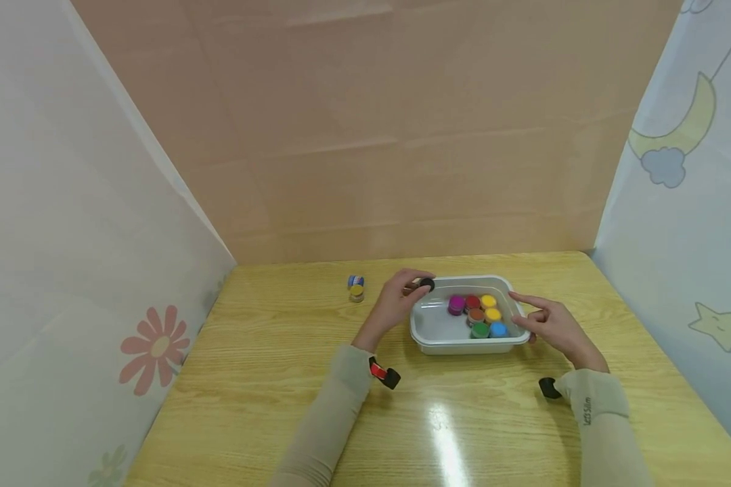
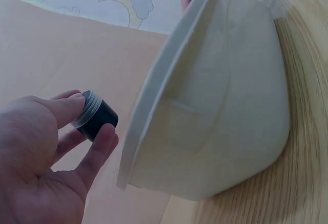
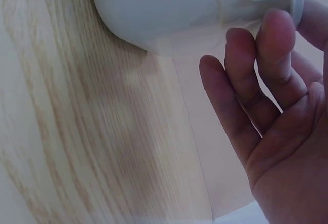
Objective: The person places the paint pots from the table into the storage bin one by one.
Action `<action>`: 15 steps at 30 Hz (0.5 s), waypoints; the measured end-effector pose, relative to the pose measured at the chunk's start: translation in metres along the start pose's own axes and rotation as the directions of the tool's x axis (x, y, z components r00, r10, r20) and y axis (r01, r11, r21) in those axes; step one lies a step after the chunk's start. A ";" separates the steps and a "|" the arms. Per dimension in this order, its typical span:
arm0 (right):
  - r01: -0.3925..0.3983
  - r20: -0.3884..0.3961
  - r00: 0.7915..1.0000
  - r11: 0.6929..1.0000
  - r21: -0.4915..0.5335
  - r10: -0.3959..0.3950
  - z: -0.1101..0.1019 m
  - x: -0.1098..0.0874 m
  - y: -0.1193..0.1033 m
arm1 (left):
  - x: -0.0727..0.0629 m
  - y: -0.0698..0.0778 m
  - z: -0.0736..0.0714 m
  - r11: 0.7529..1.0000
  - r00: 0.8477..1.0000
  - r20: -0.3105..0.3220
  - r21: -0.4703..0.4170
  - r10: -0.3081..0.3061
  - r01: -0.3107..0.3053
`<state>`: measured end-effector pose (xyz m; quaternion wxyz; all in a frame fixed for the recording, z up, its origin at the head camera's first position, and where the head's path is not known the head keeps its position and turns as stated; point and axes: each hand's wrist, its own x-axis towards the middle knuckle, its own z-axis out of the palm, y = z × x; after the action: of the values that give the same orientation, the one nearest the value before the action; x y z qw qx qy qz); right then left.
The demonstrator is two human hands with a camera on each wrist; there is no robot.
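Between the thumb and fingers of my left hand (image 1: pixel 396 299) is a small black paint jar (image 2: pixel 97 116) with a clear lid. The left wrist view has it beside the tray wall, level with the rim. A white plastic tray (image 1: pixel 441 342) stands on the table. My right hand (image 1: pixel 551 325) holds its right end, thumb over the rim and fingertips (image 3: pixel 277 29) under the outer edge. Inside the tray are several paint jars, among them a purple jar (image 1: pixel 456 305), a green jar (image 1: pixel 480 330), a light blue jar (image 1: pixel 498 329) and a yellow jar (image 1: pixel 493 315).
Left of the tray, on the wooden table (image 1: pixel 268 352), a blue jar (image 1: pixel 356 281) lies near a yellow-topped jar (image 1: pixel 357 293). Brown paper (image 1: pixel 365 169) covers the back wall. Patterned white sheets hang at both sides.
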<state>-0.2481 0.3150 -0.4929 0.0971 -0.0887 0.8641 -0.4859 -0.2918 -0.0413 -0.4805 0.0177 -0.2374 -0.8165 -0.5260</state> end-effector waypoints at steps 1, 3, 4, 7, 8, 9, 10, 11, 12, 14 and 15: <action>0.000 0.001 1.000 1.000 0.001 0.000 0.000 0.000 0.000 | 0.000 0.000 0.001 1.000 1.000 0.012 -0.023 -0.012 0.012; 0.001 0.001 1.000 1.000 0.003 -0.001 0.001 0.000 0.000 | 0.001 0.001 0.003 0.995 0.999 0.038 -0.088 -0.038 0.041; 0.001 0.001 1.000 1.000 0.003 -0.001 0.001 0.000 0.000 | 0.002 0.002 0.004 0.991 0.997 0.053 -0.123 -0.049 0.055; 0.002 0.003 1.000 1.000 0.005 -0.002 0.001 0.001 0.000 | 0.003 0.002 0.006 0.972 0.994 0.082 -0.214 -0.075 0.092; 0.002 0.003 1.000 1.000 0.004 -0.002 0.001 0.001 0.000 | 0.003 0.003 0.006 0.969 0.993 0.085 -0.227 -0.080 0.097; 0.002 0.005 1.000 1.000 0.002 -0.002 0.000 0.001 0.000 | 0.003 0.003 0.006 0.967 0.993 0.085 -0.233 -0.080 0.098; 0.001 0.004 1.000 1.000 0.001 -0.001 0.000 0.001 -0.001 | 0.003 0.004 0.006 0.968 0.993 0.083 -0.233 -0.081 0.098; 0.003 0.005 1.000 1.000 0.000 -0.003 0.000 0.001 -0.001 | 0.003 0.005 0.007 0.971 0.994 0.078 -0.220 -0.080 0.095; 0.003 0.006 1.000 1.000 0.002 -0.003 0.000 0.001 -0.001 | 0.003 0.006 0.007 0.976 0.994 0.075 -0.199 -0.076 0.089; 0.002 0.003 1.000 1.000 0.001 -0.002 0.000 0.000 -0.001 | 0.004 0.008 0.009 0.987 0.995 0.076 -0.140 -0.068 0.078; 0.002 0.002 1.000 1.000 0.000 -0.002 0.000 0.000 -0.001 | 0.005 0.009 0.011 0.991 0.994 0.081 -0.108 -0.071 0.079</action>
<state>-0.2483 0.3145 -0.4922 0.0974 -0.0899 0.8638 -0.4861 -0.2897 -0.0272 -0.4763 -0.0467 -0.2272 -0.7944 -0.5614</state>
